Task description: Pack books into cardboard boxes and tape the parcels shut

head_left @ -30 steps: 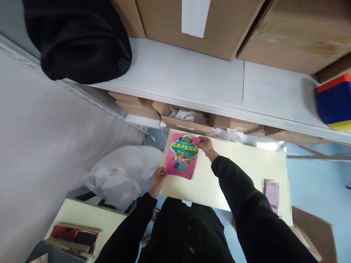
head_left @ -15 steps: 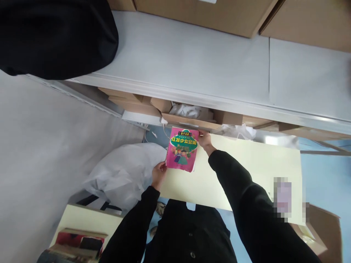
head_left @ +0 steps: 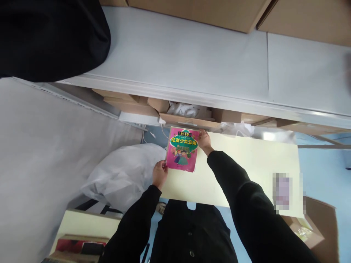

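Observation:
A pink picture book (head_left: 182, 150) with a green title panel and two cartoon figures on its cover lies at the left end of the pale yellow table (head_left: 252, 160). My left hand (head_left: 159, 173) pinches its lower left corner, the thumb near the cover. At the upper right corner, my right hand (head_left: 204, 140) has its fingers closed on the book's edge. The cover faces up, and its lower right corner looks worn.
Beyond the table runs a grey shelf (head_left: 186, 62) with cardboard boxes on and under it. A white plastic bag (head_left: 126, 173) bulges at the left. More books (head_left: 79, 246) lie on a second surface at lower left. An open carton (head_left: 323, 226) stands at lower right.
Both hands stay at the same two corners of the book. The left hand's fingers have shifted slightly at the corner, and the cover lies a little flatter. The camera view has shifted slightly.

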Demonstrator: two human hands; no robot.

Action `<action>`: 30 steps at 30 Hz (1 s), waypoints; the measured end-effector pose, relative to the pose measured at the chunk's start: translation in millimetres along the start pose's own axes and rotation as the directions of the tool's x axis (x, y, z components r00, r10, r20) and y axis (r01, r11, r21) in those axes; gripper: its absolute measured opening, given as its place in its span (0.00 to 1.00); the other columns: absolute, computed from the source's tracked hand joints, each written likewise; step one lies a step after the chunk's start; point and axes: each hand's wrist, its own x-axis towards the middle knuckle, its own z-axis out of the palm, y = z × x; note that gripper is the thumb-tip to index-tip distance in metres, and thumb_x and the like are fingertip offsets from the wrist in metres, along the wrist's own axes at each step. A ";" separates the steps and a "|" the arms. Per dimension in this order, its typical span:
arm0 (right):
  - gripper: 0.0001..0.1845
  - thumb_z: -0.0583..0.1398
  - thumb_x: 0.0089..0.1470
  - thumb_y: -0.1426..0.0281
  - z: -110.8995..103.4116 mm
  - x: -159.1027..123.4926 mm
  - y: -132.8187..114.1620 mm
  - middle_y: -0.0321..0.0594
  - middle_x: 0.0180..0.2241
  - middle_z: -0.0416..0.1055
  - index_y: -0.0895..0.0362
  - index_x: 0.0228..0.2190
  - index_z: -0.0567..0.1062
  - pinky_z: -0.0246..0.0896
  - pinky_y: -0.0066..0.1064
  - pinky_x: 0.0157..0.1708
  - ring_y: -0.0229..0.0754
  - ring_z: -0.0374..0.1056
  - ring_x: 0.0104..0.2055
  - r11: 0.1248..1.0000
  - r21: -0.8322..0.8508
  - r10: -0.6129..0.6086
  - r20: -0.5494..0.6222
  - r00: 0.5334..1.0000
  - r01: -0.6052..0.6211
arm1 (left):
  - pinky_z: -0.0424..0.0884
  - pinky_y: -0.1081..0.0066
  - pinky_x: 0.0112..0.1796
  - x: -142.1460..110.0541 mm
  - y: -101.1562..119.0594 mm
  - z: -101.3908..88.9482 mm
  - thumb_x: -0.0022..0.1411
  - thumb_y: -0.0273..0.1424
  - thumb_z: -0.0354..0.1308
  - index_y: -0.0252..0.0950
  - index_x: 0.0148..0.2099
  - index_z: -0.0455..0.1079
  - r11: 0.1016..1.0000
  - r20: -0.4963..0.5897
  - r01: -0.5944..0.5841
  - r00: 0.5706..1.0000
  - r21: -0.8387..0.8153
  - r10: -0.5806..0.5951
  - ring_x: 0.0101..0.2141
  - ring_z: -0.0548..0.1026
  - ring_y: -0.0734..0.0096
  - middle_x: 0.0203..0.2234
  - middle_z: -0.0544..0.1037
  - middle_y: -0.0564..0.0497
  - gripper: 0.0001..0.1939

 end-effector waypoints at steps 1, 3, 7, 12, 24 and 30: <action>0.24 0.53 0.54 0.74 -0.8 -1.7 -0.7 0.46 0.43 0.71 0.56 0.53 0.66 0.64 0.35 0.42 0.44 0.69 0.41 1.000 -0.003 0.014 -0.003 1.000 -0.014 | 0.72 0.67 0.37 -0.2 0.1 0.4 0.54 0.26 0.54 0.33 0.44 0.71 1.000 0.009 0.004 1.000 -0.004 -0.004 0.31 0.76 0.66 0.32 0.76 0.46 0.14; 0.23 0.53 0.55 0.74 -3.0 -4.4 -2.4 0.48 0.43 0.71 0.58 0.54 0.65 0.64 0.35 0.43 0.45 0.69 0.43 0.999 0.002 0.039 -0.004 0.999 -0.039 | 0.72 0.67 0.37 -0.9 0.4 1.0 0.54 0.26 0.54 0.33 0.45 0.70 1.000 0.027 0.014 1.000 -0.016 -0.013 0.31 0.75 0.65 0.32 0.75 0.46 0.14; 0.23 0.53 0.56 0.72 -10.2 -7.9 -8.8 0.49 0.40 0.72 0.62 0.54 0.65 0.64 0.34 0.41 0.45 0.69 0.42 0.999 0.026 0.045 0.001 0.999 -0.045 | 0.72 0.63 0.40 -3.8 3.9 -2.2 0.54 0.30 0.56 0.33 0.47 0.68 0.999 0.004 0.024 1.000 -0.025 -0.024 0.35 0.75 0.62 0.37 0.74 0.43 0.17; 0.24 0.56 0.54 0.71 -42.6 -32.1 -22.2 0.48 0.39 0.73 0.62 0.52 0.66 0.64 0.36 0.42 0.44 0.70 0.40 0.991 0.134 0.009 -0.047 0.999 -0.003 | 0.67 0.55 0.50 -9.5 19.8 -18.9 0.55 0.33 0.55 0.32 0.46 0.68 0.989 -0.049 -0.143 0.988 0.037 0.145 0.46 0.71 0.52 0.40 0.74 0.39 0.17; 0.15 0.53 0.58 0.66 -331.5 -145.6 14.0 0.45 0.36 0.75 0.57 0.42 0.75 0.65 0.36 0.39 0.45 0.70 0.36 0.951 -0.135 -0.305 -0.561 0.770 0.279 | 0.66 0.58 0.52 -53.0 88.3 -12.0 0.57 0.40 0.47 0.37 0.49 0.69 0.937 0.332 -0.349 0.883 -0.011 0.332 0.49 0.73 0.55 0.46 0.76 0.41 0.22; 0.24 0.55 0.57 0.67 -433.9 -109.4 50.1 0.57 0.53 0.67 0.64 0.54 0.65 0.54 0.44 0.51 0.56 0.61 0.54 0.876 -0.483 -0.372 -0.657 0.656 0.014 | 0.62 0.65 0.56 -80.0 124.6 21.0 0.54 0.36 0.49 0.28 0.58 0.64 0.912 0.663 -0.380 0.723 0.151 0.191 0.55 0.69 0.59 0.56 0.70 0.40 0.31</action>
